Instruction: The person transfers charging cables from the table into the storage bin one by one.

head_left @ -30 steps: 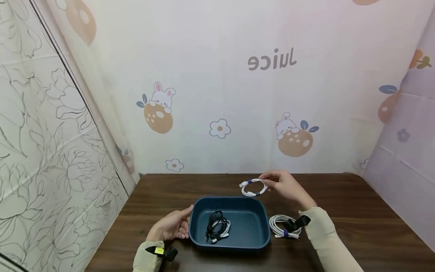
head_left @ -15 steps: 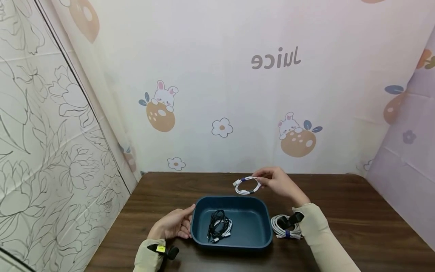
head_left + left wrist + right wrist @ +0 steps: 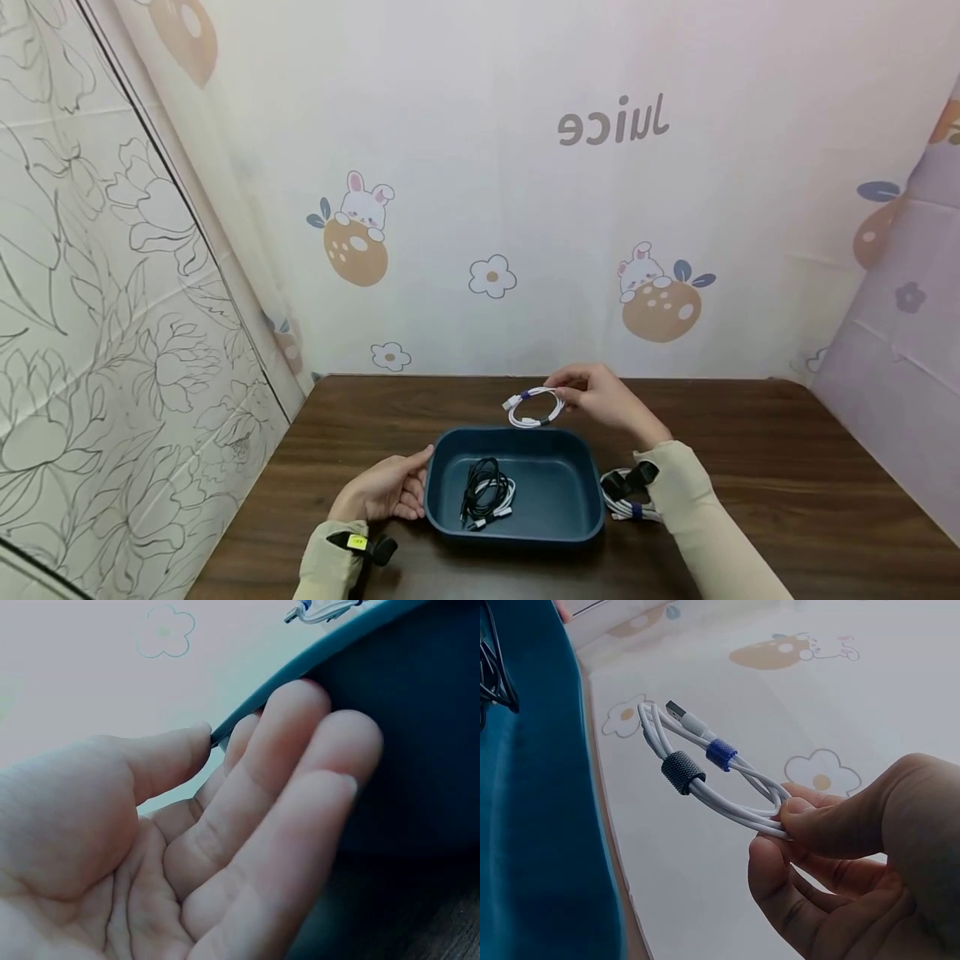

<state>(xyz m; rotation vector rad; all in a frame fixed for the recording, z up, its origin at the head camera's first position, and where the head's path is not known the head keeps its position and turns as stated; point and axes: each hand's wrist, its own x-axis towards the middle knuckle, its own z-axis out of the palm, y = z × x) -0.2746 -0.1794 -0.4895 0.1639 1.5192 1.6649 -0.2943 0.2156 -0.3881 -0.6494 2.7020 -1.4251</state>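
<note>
As the white cable (image 3: 727, 808) is pinched by the right hand (image 3: 603, 402) near the desk's (image 3: 735, 442) back edge, it is judged light, pliable, best gripped coiled.

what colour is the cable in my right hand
The cable is white, clearest in the right wrist view.

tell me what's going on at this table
A person's right hand pinches a coiled white cable, held up near the far side of a blue tray. The left hand touches the tray's left side. Inside lie a black cable and a second white cable; a white cable bundle lies on the table just right of the tray.
</note>
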